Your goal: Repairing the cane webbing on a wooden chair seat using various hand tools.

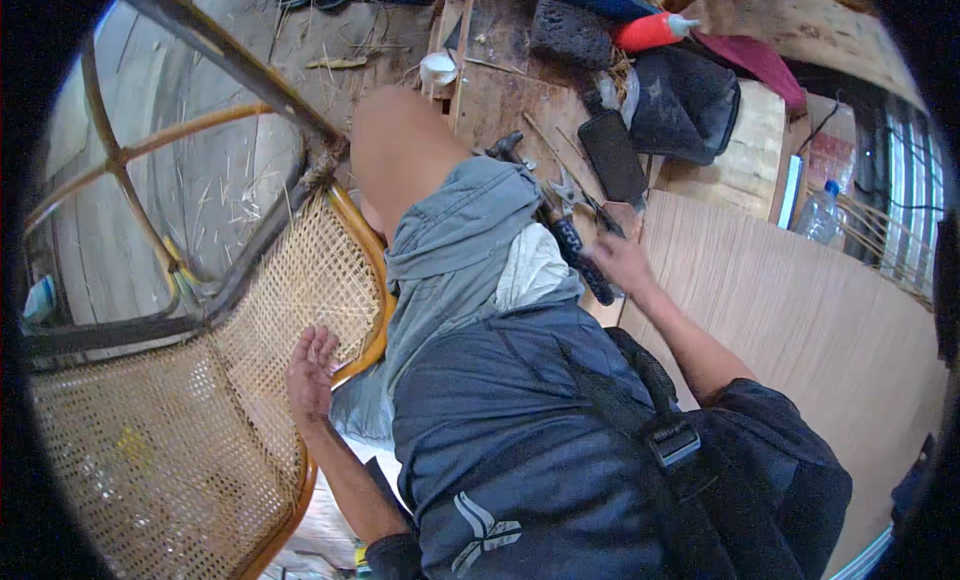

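Head view shows a rattan chair (375,280) at the person's left side, resting on the plank floor (270,160). Its cane webbing (150,430) covers the wide panel and the smaller one up to the orange rim, so I judge that the weaving is mostly done; whether its edge is finished, I cannot tell. The left hand (312,370) is over the rim beside the webbing, fingers apart and a little bent, holding nothing; whether they touch the cane is not clear. The right hand (625,265) is at the left edge of the pale board (780,270), with fingers bent near the dark handles of the pliers (568,192). I cannot tell if they grip or only touch. A hammer (556,220) lies just beside the pliers, and a black phone (613,155) near the board's upper left corner.
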`<control>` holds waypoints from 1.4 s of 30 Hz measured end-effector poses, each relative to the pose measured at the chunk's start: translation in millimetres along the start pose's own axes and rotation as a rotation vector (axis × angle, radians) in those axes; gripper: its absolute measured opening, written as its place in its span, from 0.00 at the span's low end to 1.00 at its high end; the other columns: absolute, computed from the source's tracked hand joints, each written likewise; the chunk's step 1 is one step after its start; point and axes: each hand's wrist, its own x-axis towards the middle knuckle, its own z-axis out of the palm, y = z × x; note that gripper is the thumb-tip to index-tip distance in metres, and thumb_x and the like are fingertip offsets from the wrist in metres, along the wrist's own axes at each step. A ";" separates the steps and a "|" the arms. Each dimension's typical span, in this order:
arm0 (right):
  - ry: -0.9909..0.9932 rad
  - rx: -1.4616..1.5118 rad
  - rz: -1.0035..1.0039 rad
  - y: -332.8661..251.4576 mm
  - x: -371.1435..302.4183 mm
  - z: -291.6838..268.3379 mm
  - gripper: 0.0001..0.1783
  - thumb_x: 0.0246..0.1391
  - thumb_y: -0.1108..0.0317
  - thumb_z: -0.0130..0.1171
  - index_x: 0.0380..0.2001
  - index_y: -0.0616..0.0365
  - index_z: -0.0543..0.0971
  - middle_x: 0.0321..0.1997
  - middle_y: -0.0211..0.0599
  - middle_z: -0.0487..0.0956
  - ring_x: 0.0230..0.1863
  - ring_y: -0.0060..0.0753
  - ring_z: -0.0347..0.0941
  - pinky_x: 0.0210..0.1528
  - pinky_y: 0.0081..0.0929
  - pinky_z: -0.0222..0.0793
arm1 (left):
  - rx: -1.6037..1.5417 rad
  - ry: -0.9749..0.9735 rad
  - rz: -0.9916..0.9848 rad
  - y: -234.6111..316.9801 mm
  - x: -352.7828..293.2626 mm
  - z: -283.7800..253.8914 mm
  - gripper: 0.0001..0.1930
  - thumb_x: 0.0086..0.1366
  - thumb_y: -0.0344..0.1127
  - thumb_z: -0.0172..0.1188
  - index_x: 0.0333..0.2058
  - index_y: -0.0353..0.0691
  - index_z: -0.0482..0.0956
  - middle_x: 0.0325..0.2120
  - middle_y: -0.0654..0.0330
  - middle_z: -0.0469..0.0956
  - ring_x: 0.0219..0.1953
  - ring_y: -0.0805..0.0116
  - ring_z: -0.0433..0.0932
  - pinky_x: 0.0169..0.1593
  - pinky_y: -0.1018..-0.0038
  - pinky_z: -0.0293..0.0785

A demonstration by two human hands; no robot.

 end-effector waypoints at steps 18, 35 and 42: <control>0.151 -0.098 -0.144 -59.0 26.7 30.9 0.16 0.51 0.70 0.58 0.45 0.54 0.73 0.40 0.49 0.74 0.46 0.55 0.71 0.45 0.47 0.69 | -0.051 -0.154 0.396 94.5 -84.6 61.0 0.23 0.61 0.32 0.57 0.54 0.31 0.69 0.48 0.49 0.77 0.54 0.52 0.73 0.49 0.66 0.75; 0.160 -0.087 -0.422 -97.1 77.1 19.0 0.18 0.53 0.66 0.51 0.48 0.54 0.74 0.44 0.52 0.77 0.48 0.57 0.72 0.46 0.43 0.68 | 1.146 0.495 0.587 97.3 -166.1 91.1 0.12 0.69 0.32 0.48 0.45 0.32 0.75 0.37 0.51 0.78 0.41 0.60 0.76 0.51 0.69 0.69; 0.073 -0.208 -0.113 -103.9 55.8 21.6 0.14 0.54 0.63 0.51 0.42 0.56 0.73 0.44 0.56 0.76 0.47 0.60 0.72 0.45 0.45 0.69 | 1.038 0.375 0.416 -12.9 -116.5 112.9 0.14 0.67 0.28 0.45 0.50 0.34 0.72 0.32 0.54 0.77 0.32 0.62 0.76 0.40 0.70 0.73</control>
